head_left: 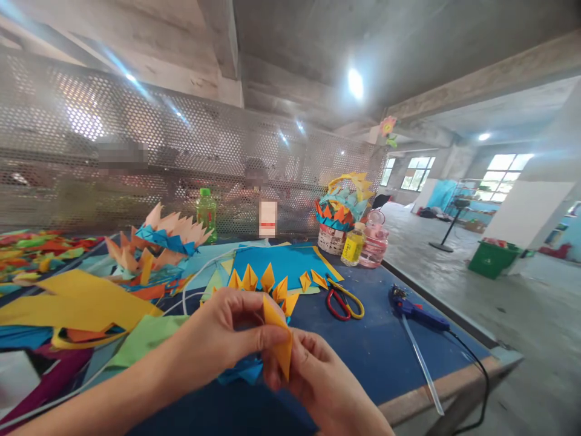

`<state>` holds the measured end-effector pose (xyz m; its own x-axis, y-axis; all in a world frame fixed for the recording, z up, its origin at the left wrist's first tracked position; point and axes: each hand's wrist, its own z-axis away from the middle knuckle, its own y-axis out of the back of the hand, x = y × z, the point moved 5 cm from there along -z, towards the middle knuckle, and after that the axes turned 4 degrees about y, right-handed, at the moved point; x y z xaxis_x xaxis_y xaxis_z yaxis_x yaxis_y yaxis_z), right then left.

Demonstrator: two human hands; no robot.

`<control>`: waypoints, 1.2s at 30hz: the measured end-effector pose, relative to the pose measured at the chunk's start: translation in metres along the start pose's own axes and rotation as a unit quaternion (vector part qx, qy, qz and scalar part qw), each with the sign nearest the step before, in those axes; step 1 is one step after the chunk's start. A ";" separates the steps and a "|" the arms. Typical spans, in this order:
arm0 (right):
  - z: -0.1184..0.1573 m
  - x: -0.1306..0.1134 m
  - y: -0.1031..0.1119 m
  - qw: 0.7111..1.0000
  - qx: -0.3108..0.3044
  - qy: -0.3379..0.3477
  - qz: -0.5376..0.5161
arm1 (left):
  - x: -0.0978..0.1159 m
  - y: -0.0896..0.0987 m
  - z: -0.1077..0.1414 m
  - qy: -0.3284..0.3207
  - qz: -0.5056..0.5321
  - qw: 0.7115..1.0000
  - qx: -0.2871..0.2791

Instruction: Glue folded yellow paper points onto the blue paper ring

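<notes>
Between my two hands is a small folded yellow paper piece (280, 340), its point upward. My left hand (233, 327) pinches it from the left with thumb and fingers. From the lower right, my right hand (313, 369) has its fingertips closed on its edge. Just behind my hands stand pointed yellow folded pieces (267, 277), with blue folded paper (242, 370) below, partly hidden by my hands. Two loose folded yellow pieces (313, 280) lie by scissors (345, 303) with red and yellow handles.
A blue glue gun (422, 315) with a clear stick lies at the right. Behind are a decorated basket (333, 237), a yellow-labelled bottle (352, 247), a pink bottle (374, 242) and a green bottle (206, 215). Yellow sheets (77, 303) and peach-and-blue folded paper (167, 233) lie left.
</notes>
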<state>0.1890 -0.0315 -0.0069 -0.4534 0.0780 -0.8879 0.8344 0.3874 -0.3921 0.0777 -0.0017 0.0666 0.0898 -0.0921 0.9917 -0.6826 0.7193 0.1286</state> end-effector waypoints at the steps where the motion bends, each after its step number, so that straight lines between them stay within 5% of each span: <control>1: 0.000 -0.004 0.004 0.999 0.023 0.025 0.037 | 0.000 0.001 -0.002 0.002 -0.007 1.000 0.014; 5: 0.003 -0.014 0.017 0.968 0.111 0.073 0.211 | -0.003 0.014 -0.013 -0.004 -0.083 0.991 0.103; 9: 0.006 -0.017 0.021 0.921 0.150 0.076 0.352 | -0.014 0.018 -0.016 0.014 -0.085 0.989 0.117; 19: 0.014 -0.021 0.020 0.861 0.119 0.110 0.481 | -0.019 0.027 -0.008 0.077 -0.052 0.989 0.119; 22: 0.029 -0.040 0.038 0.825 0.092 0.144 0.539 | -0.020 0.041 -0.008 0.085 -0.068 0.981 0.160; 25: 0.049 -0.075 0.093 0.735 0.166 0.129 0.645 | -0.025 0.054 -0.008 0.105 -0.079 0.970 0.203; 27: 0.062 -0.100 0.144 0.574 0.233 0.026 0.785 | -0.027 0.059 -0.008 0.118 -0.091 0.964 0.219; 28: 0.069 -0.112 0.168 0.537 0.254 -0.006 0.804 | -0.027 0.059 -0.008 0.126 -0.094 0.962 0.223; 32: 0.089 -0.138 0.242 0.450 0.284 -0.104 0.840 | -0.020 0.052 -0.008 0.143 -0.077 0.960 0.229; 36: 0.097 -0.130 0.275 0.414 0.282 -0.173 0.848 | -0.016 0.051 -0.012 0.122 -0.098 0.961 0.226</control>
<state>0.5078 -0.0238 -0.0223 0.9250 -0.3759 0.0554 -0.1546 -0.2393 0.9586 0.0500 0.0443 0.0575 0.3782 0.0079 0.9257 -0.8760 0.3263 0.3551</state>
